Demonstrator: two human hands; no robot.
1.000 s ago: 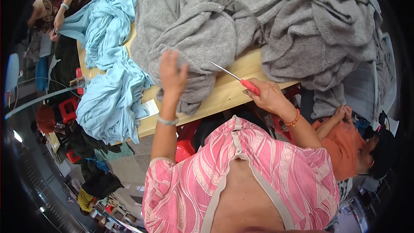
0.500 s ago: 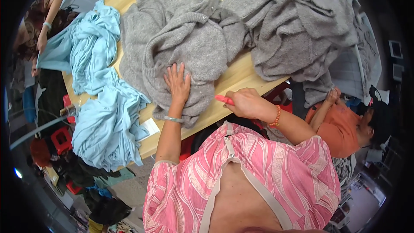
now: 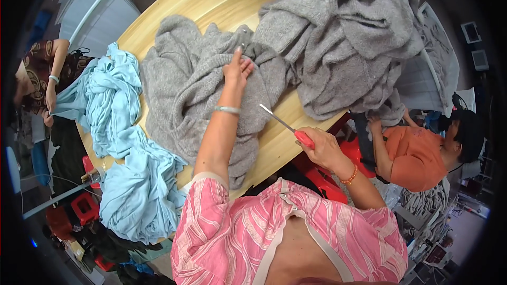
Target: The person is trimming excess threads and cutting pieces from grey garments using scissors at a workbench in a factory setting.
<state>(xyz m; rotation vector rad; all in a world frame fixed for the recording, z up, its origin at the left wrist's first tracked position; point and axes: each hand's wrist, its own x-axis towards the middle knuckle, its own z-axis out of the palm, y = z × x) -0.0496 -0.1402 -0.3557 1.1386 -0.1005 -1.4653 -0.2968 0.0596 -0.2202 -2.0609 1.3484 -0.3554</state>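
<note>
Gripping a red-handled tool [image 3: 304,139]: right hand [image 3: 325,150]
Fingers apart, left hand [image 3: 237,69] is pointing across bunched grey cloth [image 3: 187,82], seemingly unfinished.

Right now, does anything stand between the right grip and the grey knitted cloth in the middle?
No obstacle is visible. Only the red-handled tool in the right grip reaches across the gap, its metal shaft pointing toward the grey knitted cloth; below it, a strip of wooden table shows.

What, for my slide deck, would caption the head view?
Left hand over grey knit fabric, right hand holding a red-handled tool, at a wooden table.
</note>
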